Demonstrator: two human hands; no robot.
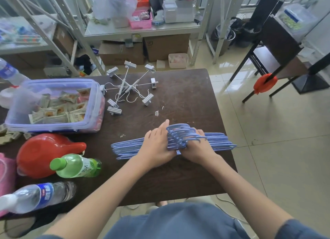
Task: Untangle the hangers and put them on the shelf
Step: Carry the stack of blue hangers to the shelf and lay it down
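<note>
Head view: blue hangers bunched in a flat stack on the dark tabletop, near its right edge.
Thin blue wire frames, hooks clustered upward at centre; left hand and right hand both grip the stack beside the hooks.

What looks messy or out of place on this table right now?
The white clip hangers lie in a tangled, crisscrossed heap behind the blue hangers. Small pale crumbs are scattered on the dark table between them. A green bottle lies on its side.
</note>
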